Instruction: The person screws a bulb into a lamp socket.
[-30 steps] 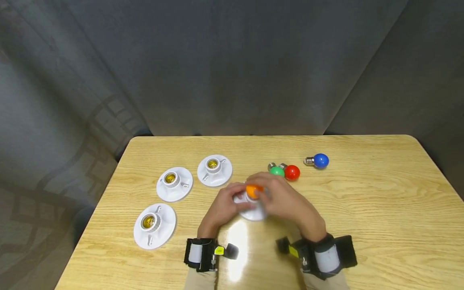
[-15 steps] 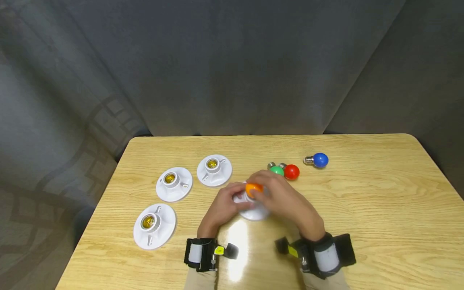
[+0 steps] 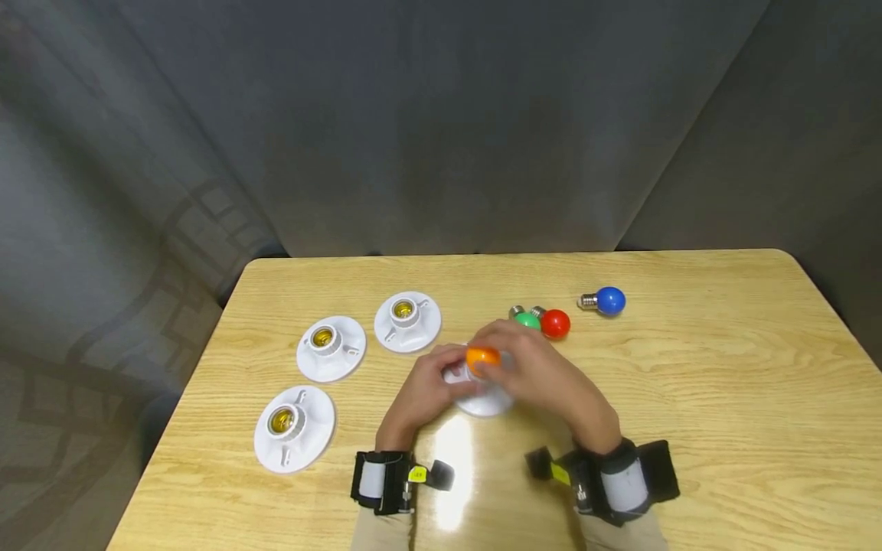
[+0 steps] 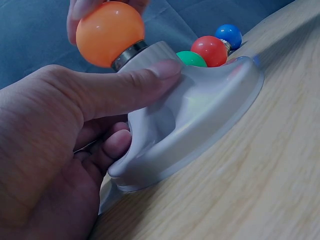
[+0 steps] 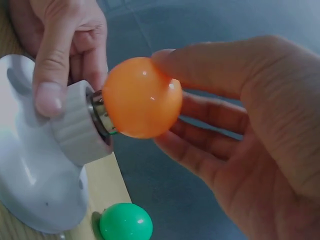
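An orange light bulb (image 5: 142, 97) sits with its metal base partly inside the socket of a white lamp holder (image 4: 200, 107); a strip of metal still shows above the rim. My right hand (image 3: 534, 367) pinches the bulb's globe between thumb and fingers. With its thumb against the socket collar, my left hand (image 3: 427, 390) grips the lamp holder, other fingers curled beneath the flange. In the left wrist view the holder rests on the table, and only the fingertips of the right hand show at the top.
Three more white lamp holders stand at the left: a back one (image 3: 408, 323), a middle one (image 3: 332, 350) and a front one (image 3: 295, 430). Behind the right hand lie a green bulb (image 3: 527, 321) and a red bulb (image 3: 555, 324). A blue bulb (image 3: 610, 301) lies farther right on the wooden table (image 3: 730, 398).
The right hand's fingers have shifted slightly around the orange bulb. The left hand and the lamp holder keep their place.
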`<move>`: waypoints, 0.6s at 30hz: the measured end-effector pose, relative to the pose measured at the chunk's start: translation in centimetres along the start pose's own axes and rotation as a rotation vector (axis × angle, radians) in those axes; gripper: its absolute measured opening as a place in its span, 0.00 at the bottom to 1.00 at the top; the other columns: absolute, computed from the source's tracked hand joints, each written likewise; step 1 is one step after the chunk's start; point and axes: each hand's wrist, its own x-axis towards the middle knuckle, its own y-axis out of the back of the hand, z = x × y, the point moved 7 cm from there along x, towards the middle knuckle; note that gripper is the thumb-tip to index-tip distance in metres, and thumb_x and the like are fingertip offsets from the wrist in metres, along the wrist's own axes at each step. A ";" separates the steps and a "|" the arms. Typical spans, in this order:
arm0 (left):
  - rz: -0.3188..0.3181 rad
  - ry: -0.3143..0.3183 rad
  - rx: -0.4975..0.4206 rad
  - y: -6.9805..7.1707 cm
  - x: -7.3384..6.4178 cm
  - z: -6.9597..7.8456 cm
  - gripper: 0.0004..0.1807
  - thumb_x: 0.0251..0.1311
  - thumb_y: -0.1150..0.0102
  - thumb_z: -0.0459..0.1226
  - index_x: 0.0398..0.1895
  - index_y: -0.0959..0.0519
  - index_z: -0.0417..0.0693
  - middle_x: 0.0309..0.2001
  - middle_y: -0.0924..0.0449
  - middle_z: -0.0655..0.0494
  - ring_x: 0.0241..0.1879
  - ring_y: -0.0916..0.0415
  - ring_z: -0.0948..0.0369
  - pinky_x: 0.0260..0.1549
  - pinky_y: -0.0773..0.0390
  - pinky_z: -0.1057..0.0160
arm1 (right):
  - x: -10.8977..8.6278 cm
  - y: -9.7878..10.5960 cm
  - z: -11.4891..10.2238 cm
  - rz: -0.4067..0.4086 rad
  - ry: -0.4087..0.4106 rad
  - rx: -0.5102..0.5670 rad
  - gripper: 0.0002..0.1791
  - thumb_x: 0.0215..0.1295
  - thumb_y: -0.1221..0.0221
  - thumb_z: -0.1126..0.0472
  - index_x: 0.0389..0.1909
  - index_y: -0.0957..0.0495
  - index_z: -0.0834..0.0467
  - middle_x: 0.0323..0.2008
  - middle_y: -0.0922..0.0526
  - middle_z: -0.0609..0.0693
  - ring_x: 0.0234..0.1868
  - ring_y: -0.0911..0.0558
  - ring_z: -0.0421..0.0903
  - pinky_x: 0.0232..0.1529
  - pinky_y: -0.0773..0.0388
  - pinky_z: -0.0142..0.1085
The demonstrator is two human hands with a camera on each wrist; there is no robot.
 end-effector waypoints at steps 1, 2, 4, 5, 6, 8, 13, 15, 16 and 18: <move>-0.001 0.002 -0.004 0.0 0.0 0.0 0.26 0.44 0.25 0.43 0.52 0.18 0.57 0.51 0.19 0.63 0.50 0.27 0.62 0.54 0.29 0.57 | 0.1 0.0 0.1 0.010 -0.009 -0.003 0.13 0.60 0.35 0.61 0.46 0.17 0.59 0.47 0.16 0.51 0.50 0.20 0.49 0.53 0.21 0.45; -0.001 0.004 -0.005 0.0 0.1 0.0 0.26 0.44 0.25 0.43 0.52 0.18 0.57 0.51 0.19 0.62 0.51 0.27 0.62 0.54 0.29 0.57 | 0.1 0.0 0.1 0.022 -0.016 -0.006 0.13 0.60 0.35 0.60 0.45 0.17 0.59 0.46 0.17 0.51 0.49 0.20 0.48 0.53 0.20 0.44; 0.001 0.013 -0.010 0.0 0.1 0.0 0.26 0.44 0.25 0.42 0.51 0.18 0.57 0.52 0.19 0.62 0.51 0.27 0.62 0.55 0.29 0.56 | 0.3 0.0 0.2 0.048 -0.039 -0.018 0.13 0.59 0.34 0.59 0.44 0.17 0.59 0.44 0.17 0.50 0.46 0.21 0.47 0.50 0.20 0.42; 0.002 0.018 -0.011 0.0 0.1 0.0 0.26 0.43 0.25 0.42 0.51 0.17 0.57 0.52 0.19 0.63 0.51 0.27 0.62 0.55 0.29 0.56 | 0.3 0.0 0.2 0.061 -0.054 -0.023 0.13 0.59 0.34 0.58 0.44 0.16 0.59 0.43 0.17 0.50 0.45 0.21 0.46 0.48 0.20 0.40; 0.003 0.023 -0.011 0.0 0.1 0.0 0.25 0.43 0.25 0.42 0.50 0.17 0.58 0.51 0.19 0.64 0.51 0.27 0.63 0.55 0.29 0.56 | 0.4 0.0 0.2 0.075 -0.069 -0.031 0.14 0.58 0.33 0.57 0.43 0.17 0.59 0.42 0.18 0.50 0.43 0.21 0.46 0.45 0.20 0.39; 0.006 0.030 -0.010 0.1 0.1 0.1 0.24 0.43 0.25 0.41 0.48 0.17 0.60 0.51 0.19 0.66 0.51 0.27 0.63 0.55 0.30 0.56 | 0.6 0.0 0.4 0.104 -0.105 -0.052 0.14 0.58 0.33 0.54 0.40 0.17 0.59 0.38 0.18 0.50 0.39 0.23 0.45 0.40 0.21 0.35; 0.007 0.042 -0.008 0.1 0.0 0.0 0.21 0.43 0.25 0.43 0.44 0.16 0.64 0.50 0.20 0.69 0.51 0.27 0.64 0.56 0.30 0.56 | 0.8 -0.1 0.8 0.145 -0.199 -0.089 0.18 0.56 0.31 0.48 0.33 0.22 0.58 0.28 0.26 0.49 0.31 0.28 0.45 0.30 0.30 0.32; 0.006 0.043 -0.010 0.0 0.0 0.0 0.21 0.43 0.25 0.43 0.45 0.16 0.64 0.50 0.19 0.69 0.51 0.27 0.64 0.56 0.30 0.57 | 0.8 -0.2 1.0 0.147 -0.220 -0.095 0.19 0.55 0.31 0.47 0.31 0.24 0.58 0.26 0.28 0.49 0.30 0.29 0.45 0.28 0.32 0.32; 0.005 0.044 -0.011 0.0 0.0 -0.1 0.20 0.43 0.25 0.43 0.44 0.16 0.64 0.50 0.19 0.68 0.51 0.27 0.64 0.55 0.30 0.57 | 0.8 -0.2 1.0 0.145 -0.228 -0.097 0.19 0.55 0.31 0.47 0.31 0.24 0.58 0.26 0.29 0.49 0.29 0.29 0.45 0.27 0.32 0.32; 0.003 0.047 -0.015 -0.1 0.0 -0.2 0.21 0.43 0.25 0.42 0.44 0.16 0.63 0.50 0.19 0.68 0.51 0.27 0.64 0.55 0.30 0.57 | 0.8 -0.2 1.1 0.139 -0.234 -0.106 0.19 0.55 0.31 0.47 0.32 0.24 0.59 0.27 0.28 0.50 0.30 0.29 0.45 0.27 0.32 0.32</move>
